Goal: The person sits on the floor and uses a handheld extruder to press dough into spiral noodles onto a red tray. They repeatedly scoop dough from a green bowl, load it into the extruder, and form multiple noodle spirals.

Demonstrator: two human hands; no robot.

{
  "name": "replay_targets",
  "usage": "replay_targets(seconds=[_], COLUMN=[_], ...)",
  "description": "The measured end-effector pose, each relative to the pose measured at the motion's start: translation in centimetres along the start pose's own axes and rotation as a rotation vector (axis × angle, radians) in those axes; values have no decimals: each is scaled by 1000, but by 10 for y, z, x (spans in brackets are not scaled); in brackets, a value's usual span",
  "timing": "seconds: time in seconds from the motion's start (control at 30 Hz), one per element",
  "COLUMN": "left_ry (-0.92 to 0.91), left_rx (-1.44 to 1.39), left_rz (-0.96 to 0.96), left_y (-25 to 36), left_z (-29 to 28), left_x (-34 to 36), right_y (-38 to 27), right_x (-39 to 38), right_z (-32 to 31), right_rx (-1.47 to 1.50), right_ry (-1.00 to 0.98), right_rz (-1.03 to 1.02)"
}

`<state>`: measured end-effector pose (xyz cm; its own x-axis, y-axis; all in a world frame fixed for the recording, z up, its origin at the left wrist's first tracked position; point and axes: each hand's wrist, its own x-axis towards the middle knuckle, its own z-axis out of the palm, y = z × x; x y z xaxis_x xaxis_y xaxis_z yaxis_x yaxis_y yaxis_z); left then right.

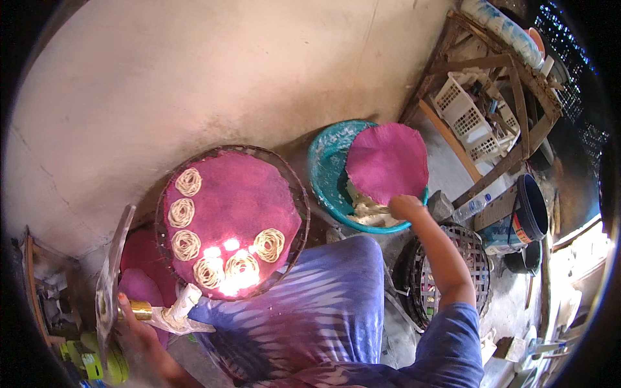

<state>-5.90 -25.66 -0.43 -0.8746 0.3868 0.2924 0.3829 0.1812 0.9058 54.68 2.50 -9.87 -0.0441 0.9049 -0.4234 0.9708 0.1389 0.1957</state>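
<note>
Six pale dough spirals (223,242) lay on the magenta cloth (239,200) of a round woven tray (294,184), curving along its left and near edge — the two nearest ones washed out by a bright patch of glare. Just below the tray's near-left rim, the left hand (132,320) was closed around a brass press (139,310), its grip wrapped about the barrel; a whitish nozzle end (184,302) pointed up and to the right, toward the spirals. So the press's long axis ran roughly from the lower left toward the tray, and this hand was by far the nearer one to it.

To the right of the tray, well apart from it, the right hand (404,207) reached into a teal basin (323,171) holding pale dough (369,210), half covered by a second magenta cloth (388,161). Whether those fingers were pinching dough or merely resting on it I could not tell — they curled away from view.

Beyond the basin stood a wooden rack (511,84) with white plastic baskets (462,107). Below the basin lay a dark woven tray (469,252), partly hidden by the forearm. The person's lap in purple-and-white cloth (323,304) covered the floor beneath the tray.
</note>
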Motion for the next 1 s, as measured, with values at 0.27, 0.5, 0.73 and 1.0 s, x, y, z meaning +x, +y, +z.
replay_targets(seconds=[0.27, 0.5, 0.73, 1.0], left_ry=[-353, -471, -573, -366], left_rx=[242, 112, 119, 261], left_rz=[627, 1199, 1064, 1000], left_y=[43, 109, 114, 75], left_z=[-2, 78, 60, 21], left_x=[18, -20, -37, -7], right_y=[2, -131, -246, -236], right_x=[-154, -233, -285, -344], right_z=[-177, -243, -221, -248], right_rx=[601, 788, -294, -418], right_ry=[-230, -530, 791, 1127], right_rz=[-521, -739, -924, -888])
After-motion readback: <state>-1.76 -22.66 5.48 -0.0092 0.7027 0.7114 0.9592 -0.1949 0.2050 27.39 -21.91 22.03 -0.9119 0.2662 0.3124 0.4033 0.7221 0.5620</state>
